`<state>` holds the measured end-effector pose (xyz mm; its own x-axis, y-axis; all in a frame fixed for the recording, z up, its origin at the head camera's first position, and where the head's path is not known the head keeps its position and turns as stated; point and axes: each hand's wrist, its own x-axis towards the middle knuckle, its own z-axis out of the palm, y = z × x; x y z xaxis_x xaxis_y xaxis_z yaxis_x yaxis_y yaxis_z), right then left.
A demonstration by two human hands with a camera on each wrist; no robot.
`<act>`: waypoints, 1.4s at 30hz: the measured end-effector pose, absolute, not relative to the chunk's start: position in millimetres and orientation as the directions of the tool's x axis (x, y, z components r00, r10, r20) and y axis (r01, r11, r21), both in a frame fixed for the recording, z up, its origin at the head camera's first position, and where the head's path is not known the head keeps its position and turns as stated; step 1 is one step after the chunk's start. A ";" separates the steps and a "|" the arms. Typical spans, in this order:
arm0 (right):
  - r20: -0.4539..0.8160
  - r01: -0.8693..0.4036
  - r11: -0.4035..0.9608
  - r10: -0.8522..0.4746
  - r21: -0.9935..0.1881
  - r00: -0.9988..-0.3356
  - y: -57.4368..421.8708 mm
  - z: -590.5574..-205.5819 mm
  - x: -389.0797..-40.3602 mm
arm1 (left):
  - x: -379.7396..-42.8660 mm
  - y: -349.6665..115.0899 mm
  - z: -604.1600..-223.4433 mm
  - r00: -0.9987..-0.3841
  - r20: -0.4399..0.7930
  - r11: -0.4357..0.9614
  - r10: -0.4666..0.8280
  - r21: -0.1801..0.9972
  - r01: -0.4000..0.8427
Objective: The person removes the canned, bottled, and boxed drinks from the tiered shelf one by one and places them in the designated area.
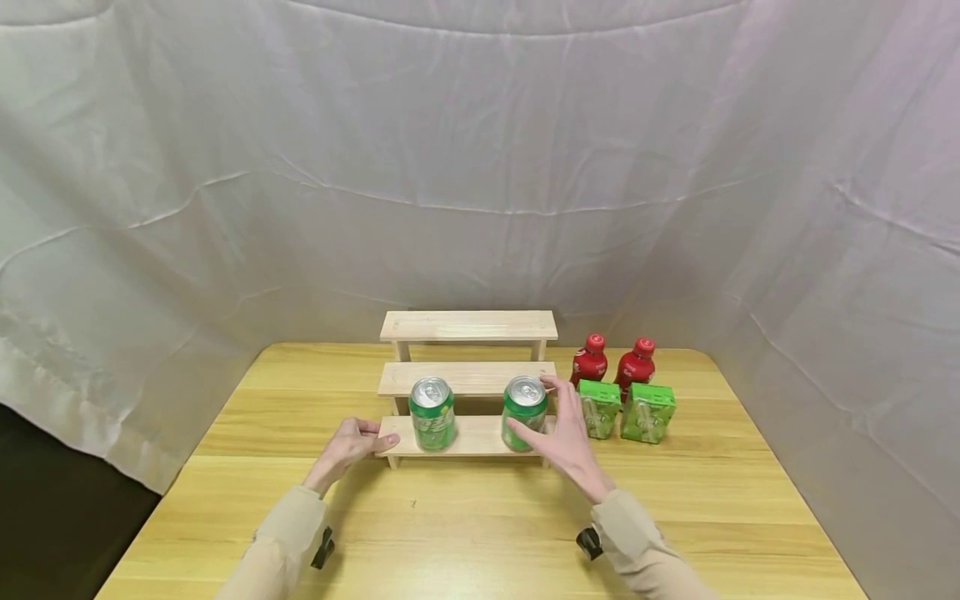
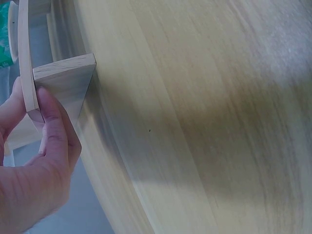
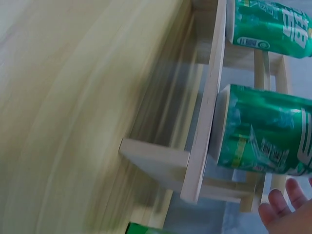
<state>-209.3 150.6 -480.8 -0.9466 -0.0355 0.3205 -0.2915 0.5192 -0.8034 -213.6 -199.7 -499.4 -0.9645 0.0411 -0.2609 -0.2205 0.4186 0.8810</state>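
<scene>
A three-tier wooden display stand point(image 1: 480, 437) holds two green soda cans upright on its lowest step. At the left end of that step, my left hand point(image 1: 356, 447) pinches the board between thumb and fingers; the left wrist view shows the fingers point(image 2: 54, 122) beneath the board's edge. The left can point(image 1: 432, 421) is near that hand, untouched. My right hand point(image 1: 564, 429) is spread around the right can point(image 1: 524, 417), thumb in front and fingers to its right. In the right wrist view, the fingertips point(image 3: 279, 201) are just off the right can point(image 3: 265, 130).
Right of the stand, two red bottles point(image 1: 636, 367) stand behind two green juice boxes point(image 1: 647, 412) on the wooden table point(image 1: 465, 533). The nearer box sits close to my right hand. A grey curtain point(image 1: 480, 167) encloses the table's back and sides.
</scene>
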 end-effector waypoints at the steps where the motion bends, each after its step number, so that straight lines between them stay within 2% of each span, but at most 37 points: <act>1: 0.314 -0.284 0.515 -0.030 -0.808 -0.949 148.9 -480.6 -209.2 | -213.8 -199.8 -499.7 -0.964 -0.262 0.418 0.040 0.881 -0.222; 24: 0.374 -0.324 0.463 0.017 -0.825 -0.927 134.3 -478.7 -208.1 | -214.4 -201.0 -501.3 -0.963 -0.264 0.381 0.062 0.898 -0.221; 42: 0.387 -0.323 0.371 0.110 -0.871 -0.916 153.7 -469.9 -200.9 | -214.2 -200.3 -501.1 -0.961 -0.273 0.385 0.050 0.893 -0.234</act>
<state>-200.9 153.7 -469.9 -0.9156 0.1100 0.3868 -0.3233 0.3708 -0.8706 -214.2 -200.3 -501.1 -0.9607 0.0496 -0.2733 -0.2340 0.3853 0.8926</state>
